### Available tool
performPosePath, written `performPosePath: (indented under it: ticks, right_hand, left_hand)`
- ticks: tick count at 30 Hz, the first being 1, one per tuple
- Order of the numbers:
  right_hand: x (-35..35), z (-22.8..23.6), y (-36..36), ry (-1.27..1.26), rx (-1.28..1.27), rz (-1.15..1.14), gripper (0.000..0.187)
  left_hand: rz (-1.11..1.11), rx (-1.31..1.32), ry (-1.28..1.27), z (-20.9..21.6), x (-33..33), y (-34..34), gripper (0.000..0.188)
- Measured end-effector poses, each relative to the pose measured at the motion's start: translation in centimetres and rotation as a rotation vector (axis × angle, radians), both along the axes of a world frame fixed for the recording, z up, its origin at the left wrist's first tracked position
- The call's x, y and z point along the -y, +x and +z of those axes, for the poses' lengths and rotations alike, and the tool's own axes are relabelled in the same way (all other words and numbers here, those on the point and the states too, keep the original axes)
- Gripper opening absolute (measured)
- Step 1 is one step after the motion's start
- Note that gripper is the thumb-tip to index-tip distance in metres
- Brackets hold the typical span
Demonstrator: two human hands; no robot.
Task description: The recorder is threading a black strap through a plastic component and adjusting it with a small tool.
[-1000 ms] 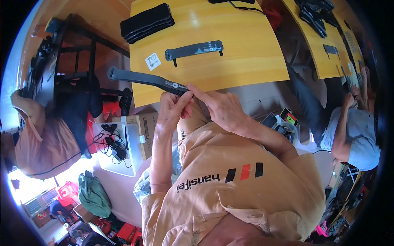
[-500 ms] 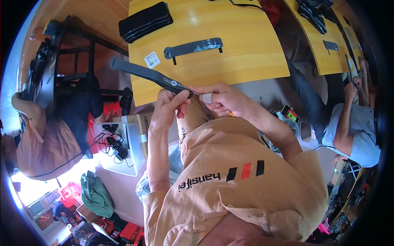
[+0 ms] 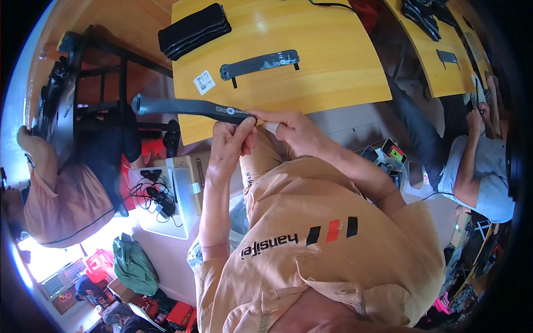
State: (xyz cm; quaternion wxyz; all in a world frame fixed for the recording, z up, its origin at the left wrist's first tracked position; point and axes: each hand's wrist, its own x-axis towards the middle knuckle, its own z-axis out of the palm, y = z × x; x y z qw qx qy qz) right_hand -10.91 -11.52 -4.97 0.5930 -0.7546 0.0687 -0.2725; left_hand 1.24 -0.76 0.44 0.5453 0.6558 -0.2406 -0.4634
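A long dark grey strap (image 3: 183,107) with pale lettering and a rounded far end sticks out to the left over the table's near edge. My left hand (image 3: 232,143) pinches its near end, thumb on top and fingers curled below. From the right, my right hand (image 3: 294,132) meets that same end, index finger stretched along it and the other fingers curled; a pale band shows near its thumb. The small part between the two hands is hidden. Beyond them, a second dark strap (image 3: 258,65) with two short black tabs lies flat on the yellow table (image 3: 333,83).
A white printed label (image 3: 204,82) and a stack of black folded pieces (image 3: 194,31) lie on the table. At lower left stands a white bin (image 3: 191,208) with black cables (image 3: 158,197). Co-workers sit left and right; a second yellow table (image 3: 444,72) is at right.
The strap's free end has swung down and further left, so it now lies nearly level. My right hand has turned slightly, its index finger still at the strap's near end.
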Motion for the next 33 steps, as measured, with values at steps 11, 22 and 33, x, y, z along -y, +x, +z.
performPosePath:
  ticks: [11, 22, 33]
  right_hand:
    - [2.9, 3.7, -1.5, 1.015, -0.422, 0.546, 0.055]
    - [-0.7, 3.5, -1.4, -0.731, -0.377, -0.262, 0.049]
    - [2.4, 3.9, -2.0, 1.066, -0.342, 0.371, 0.052]
  left_hand:
    - [-0.123, -0.134, 0.026, 0.4, -0.6, 1.3, 0.028]
    - [-0.068, -0.218, 0.021, -0.1, 0.0, 1.2, 0.025]
    - [-0.184, -0.116, 0.102, -0.4, 0.3, 1.0, 0.029]
